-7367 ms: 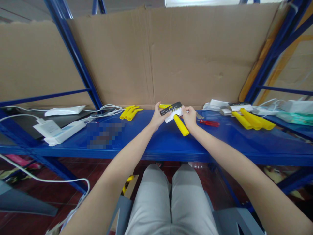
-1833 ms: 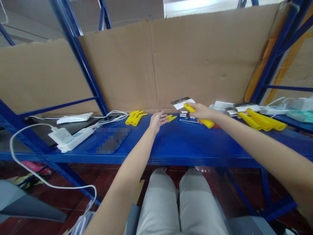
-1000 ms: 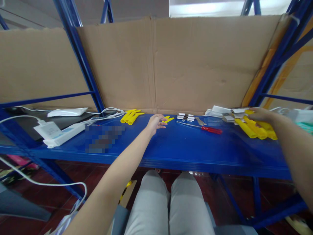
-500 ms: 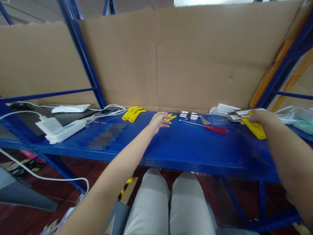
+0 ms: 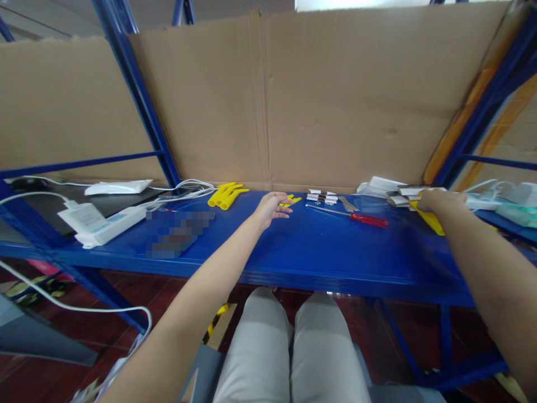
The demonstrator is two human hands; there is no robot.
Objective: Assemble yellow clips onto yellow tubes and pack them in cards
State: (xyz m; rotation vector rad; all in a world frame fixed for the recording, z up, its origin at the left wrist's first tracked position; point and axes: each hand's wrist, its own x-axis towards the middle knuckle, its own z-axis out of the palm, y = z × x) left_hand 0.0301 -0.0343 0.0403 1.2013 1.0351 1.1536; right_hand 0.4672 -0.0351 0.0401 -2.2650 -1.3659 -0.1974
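My left hand (image 5: 272,211) hovers over the middle of the blue shelf, fingers apart and holding nothing that I can see. Several small yellow pieces (image 5: 293,200) lie just beyond its fingertips. At the right, my right hand (image 5: 440,201) has its fingers closed around a yellow tapered tube (image 5: 432,223), partly hidden by the hand. White-and-dark bundled parts (image 5: 400,197) lie right beside that hand. Between the hands are a red-handled screwdriver (image 5: 369,220), a flat metal piece (image 5: 347,204) and a small stack of white-and-dark parts (image 5: 321,196).
More yellow tapered tubes (image 5: 227,196) rest at the shelf's back left. A white power strip (image 5: 113,225) with a plugged-in adapter and cables is further left, near a blurred-out patch (image 5: 180,234). A cardboard panel (image 5: 327,101) backs the blue shelf (image 5: 310,252), between blue posts.
My right hand has shifted slightly left and away from me, and less of the yellow tube shows. My left hand has stayed almost still.
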